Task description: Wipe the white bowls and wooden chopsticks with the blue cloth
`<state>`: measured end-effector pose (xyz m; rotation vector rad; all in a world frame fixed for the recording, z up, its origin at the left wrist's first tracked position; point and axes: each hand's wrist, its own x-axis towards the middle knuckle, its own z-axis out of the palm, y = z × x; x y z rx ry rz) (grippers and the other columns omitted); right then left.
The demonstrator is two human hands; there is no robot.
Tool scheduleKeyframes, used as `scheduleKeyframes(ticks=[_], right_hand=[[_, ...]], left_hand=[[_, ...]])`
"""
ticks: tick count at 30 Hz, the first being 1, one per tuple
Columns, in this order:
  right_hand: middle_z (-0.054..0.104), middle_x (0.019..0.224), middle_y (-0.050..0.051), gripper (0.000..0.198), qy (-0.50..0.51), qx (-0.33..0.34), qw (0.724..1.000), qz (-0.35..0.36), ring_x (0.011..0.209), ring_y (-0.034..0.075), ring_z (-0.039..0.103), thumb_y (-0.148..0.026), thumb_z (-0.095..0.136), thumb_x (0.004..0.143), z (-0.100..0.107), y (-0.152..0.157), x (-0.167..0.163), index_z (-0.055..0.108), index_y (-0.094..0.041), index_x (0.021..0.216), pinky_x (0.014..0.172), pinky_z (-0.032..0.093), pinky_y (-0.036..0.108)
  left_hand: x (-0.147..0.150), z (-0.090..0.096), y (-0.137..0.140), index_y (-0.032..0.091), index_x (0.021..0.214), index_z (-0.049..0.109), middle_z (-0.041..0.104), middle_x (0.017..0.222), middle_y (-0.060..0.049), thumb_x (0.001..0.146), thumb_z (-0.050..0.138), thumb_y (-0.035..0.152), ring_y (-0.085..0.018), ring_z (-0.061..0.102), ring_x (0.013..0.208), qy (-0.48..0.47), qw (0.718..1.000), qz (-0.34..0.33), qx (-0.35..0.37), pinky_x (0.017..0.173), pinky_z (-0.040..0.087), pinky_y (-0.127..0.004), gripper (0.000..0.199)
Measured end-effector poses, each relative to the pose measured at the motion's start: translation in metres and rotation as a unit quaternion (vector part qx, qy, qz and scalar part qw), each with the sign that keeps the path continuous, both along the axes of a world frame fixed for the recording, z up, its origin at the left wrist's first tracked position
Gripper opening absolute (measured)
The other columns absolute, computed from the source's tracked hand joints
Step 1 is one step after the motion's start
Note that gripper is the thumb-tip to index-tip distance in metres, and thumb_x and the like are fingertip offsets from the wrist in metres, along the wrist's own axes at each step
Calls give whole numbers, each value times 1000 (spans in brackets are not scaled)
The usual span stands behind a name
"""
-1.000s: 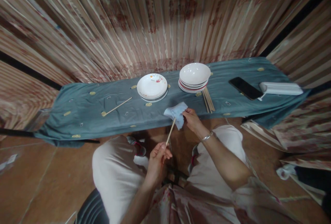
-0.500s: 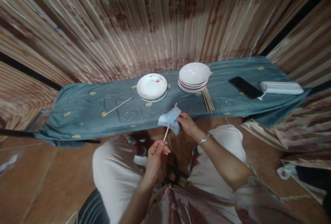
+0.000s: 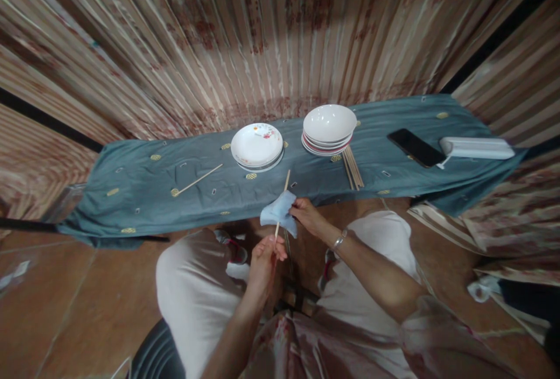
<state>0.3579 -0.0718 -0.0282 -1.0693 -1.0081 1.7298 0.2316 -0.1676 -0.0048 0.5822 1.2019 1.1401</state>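
My left hand (image 3: pixel 266 256) is closed on the lower end of a wooden chopstick (image 3: pixel 287 179), which points away from me over the front edge of the table. A light blue cloth (image 3: pixel 279 210) is wrapped around the chopstick's middle, and my right hand (image 3: pixel 306 214) pinches the cloth's right side. The far tip of the chopstick sticks out beyond the cloth. A single chopstick (image 3: pixel 199 181) lies on the tablecloth to the left. Several more chopsticks (image 3: pixel 352 168) lie side by side to the right, in front of a stack of bowls (image 3: pixel 329 125).
A stack of plates (image 3: pixel 256 144) with a floral top one stands mid-table on the green tablecloth (image 3: pixel 144 192). To the right lie a black phone (image 3: pixel 415 147) and a white device (image 3: pixel 476 148). A curtain hangs behind, and a dark ridged bin (image 3: pixel 158 353) stands at lower left.
The cloth and my right hand have come nearer to me and slightly left, down along the chopstick, so more of its far end shows. My left hand has hardly moved.
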Motion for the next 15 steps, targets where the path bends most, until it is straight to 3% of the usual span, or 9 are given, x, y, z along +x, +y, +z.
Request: scheduleKeyframes(ticks=[5, 10, 15], right_hand=[[56, 46, -5, 21, 3, -4, 1000, -13, 48, 7, 41, -35, 69, 53, 2, 1, -1, 62, -16, 49, 48, 30, 19], [55, 44, -5, 21, 6, -5, 1000, -22, 46, 7, 41, -35, 69, 52, 2, 3, 1, 61, -17, 48, 48, 29, 20], [57, 48, -5, 16, 32, 0, 996, -82, 49, 8, 44, -32, 67, 52, 9, 11, 13, 61, -17, 51, 52, 34, 21]], left_hand=[[-1, -2, 3, 14, 75, 64, 60, 51, 0, 64, 71, 48, -9, 49, 49, 3, 1000, 7, -1, 55, 35, -23, 37], [-5, -5, 6, 15, 66, 61, 61, 53, 0, 60, 75, 40, -9, 49, 50, 41, 999, 6, 7, 55, 36, -22, 29], [-3, -4, 2, 14, 65, 64, 61, 52, -1, 62, 73, 41, -10, 48, 49, 39, 999, -22, 10, 54, 36, -23, 29]])
